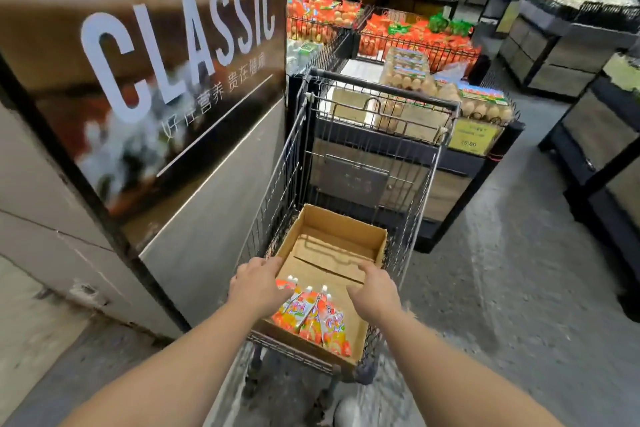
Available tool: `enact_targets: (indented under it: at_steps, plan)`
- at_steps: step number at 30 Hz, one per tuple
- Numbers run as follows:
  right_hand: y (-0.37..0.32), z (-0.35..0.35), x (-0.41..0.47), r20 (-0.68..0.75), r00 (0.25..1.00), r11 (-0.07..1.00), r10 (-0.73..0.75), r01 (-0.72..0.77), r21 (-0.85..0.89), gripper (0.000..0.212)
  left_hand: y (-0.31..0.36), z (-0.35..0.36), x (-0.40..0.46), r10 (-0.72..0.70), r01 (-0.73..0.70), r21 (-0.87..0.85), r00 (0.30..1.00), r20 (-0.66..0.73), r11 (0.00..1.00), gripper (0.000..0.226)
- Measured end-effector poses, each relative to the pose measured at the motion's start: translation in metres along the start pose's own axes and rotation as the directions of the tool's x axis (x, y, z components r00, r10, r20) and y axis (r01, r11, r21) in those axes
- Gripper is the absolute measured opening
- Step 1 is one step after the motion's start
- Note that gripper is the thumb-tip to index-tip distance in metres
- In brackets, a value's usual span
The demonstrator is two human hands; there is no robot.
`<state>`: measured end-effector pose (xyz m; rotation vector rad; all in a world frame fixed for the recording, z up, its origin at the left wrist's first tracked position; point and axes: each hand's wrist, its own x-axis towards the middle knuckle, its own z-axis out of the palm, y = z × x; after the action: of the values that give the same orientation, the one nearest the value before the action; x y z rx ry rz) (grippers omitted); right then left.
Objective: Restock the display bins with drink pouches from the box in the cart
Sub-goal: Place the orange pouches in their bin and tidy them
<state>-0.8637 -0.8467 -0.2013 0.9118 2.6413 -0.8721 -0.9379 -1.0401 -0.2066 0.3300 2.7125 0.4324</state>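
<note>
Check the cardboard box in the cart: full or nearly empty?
Nearly empty. The box shows mostly bare cardboard floor, with only a few drink pouches at its near end.
</note>
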Motion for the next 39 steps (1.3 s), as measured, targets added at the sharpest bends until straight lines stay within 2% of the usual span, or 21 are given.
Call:
enact_targets:
  at_steps: [6, 10, 13, 15, 19, 24, 26, 28, 30, 31, 33, 34, 36, 39]
  plan:
    - [0.023, 0.013, 0.093, 0.225, 0.973, 0.997, 0.061, -0.047, -0.066, 0.057, 0.005, 0.045, 0.064, -0.196, 0.206, -0.041, 0.966, 0.170, 0.978, 0.069]
    - [0.039, 0.041, 0.138, 0.325, 0.937, 0.991, 0.129, -0.129, -0.020, 0.061, 0.004, 0.078, 0.095, -0.211, 0.224, -0.037, 0.954, 0.213, 0.974, 0.058]
    - [0.054, 0.077, 0.158, 0.411, 0.885, 0.974, 0.217, -0.226, -0.027, 0.062, -0.003, 0.107, 0.116, -0.209, 0.223, -0.017, 0.936, 0.283, 0.975, 0.066]
    - [0.062, 0.100, 0.164, 0.454, 0.855, 0.964, 0.250, -0.262, -0.037, 0.055, -0.008, 0.128, 0.134, -0.201, 0.213, -0.003, 0.926, 0.321, 0.977, 0.067]
    - [0.082, 0.141, 0.175, 0.485, 0.808, 0.926, 0.336, -0.378, -0.011, 0.040, -0.019, 0.174, 0.165, -0.160, 0.194, -0.035, 0.888, 0.432, 0.980, 0.069]
    - [0.100, 0.196, 0.179, 0.450, 0.717, 0.761, 0.532, -0.638, 0.117, 0.056, -0.034, 0.210, 0.175, -0.172, 0.233, -0.063, 0.853, 0.493, 0.970, 0.074]
    - [0.104, 0.212, 0.181, 0.438, 0.686, 0.711, 0.581, -0.690, 0.138, 0.058, -0.038, 0.217, 0.176, -0.155, 0.219, -0.074, 0.855, 0.495, 0.973, 0.073]
    - [0.108, 0.220, 0.183, 0.411, 0.680, 0.716, 0.607, -0.693, 0.088, 0.053, -0.040, 0.221, 0.175, -0.143, 0.210, -0.085, 0.861, 0.489, 0.974, 0.072]
    - [0.110, 0.222, 0.183, 0.445, 0.680, 0.738, 0.583, -0.672, 0.061, 0.031, -0.041, 0.220, 0.175, -0.142, 0.221, -0.110, 0.863, 0.485, 0.969, 0.072]
    - [0.111, 0.220, 0.182, 0.463, 0.678, 0.724, 0.571, -0.681, 0.105, 0.022, -0.041, 0.219, 0.175, -0.146, 0.235, -0.129, 0.864, 0.482, 0.963, 0.072]
    - [0.110, 0.211, 0.181, 0.485, 0.659, 0.628, 0.574, -0.735, 0.256, 0.013, -0.037, 0.214, 0.176, -0.157, 0.279, -0.179, 0.851, 0.501, 0.943, 0.072]
    - [0.108, 0.205, 0.180, 0.497, 0.653, 0.574, 0.571, -0.751, 0.327, 0.013, -0.034, 0.211, 0.177, -0.169, 0.320, -0.218, 0.839, 0.517, 0.922, 0.071]
    - [0.101, 0.195, 0.179, 0.512, 0.691, 0.527, 0.510, -0.722, 0.449, 0.020, -0.027, 0.203, 0.178, -0.203, 0.438, -0.333, 0.808, 0.554, 0.835, 0.070]
    - [0.081, 0.183, 0.179, 0.576, 0.762, 0.568, 0.295, -0.625, 0.535, 0.030, -0.019, 0.192, 0.181, -0.230, 0.585, -0.449, 0.746, 0.625, 0.676, 0.074]
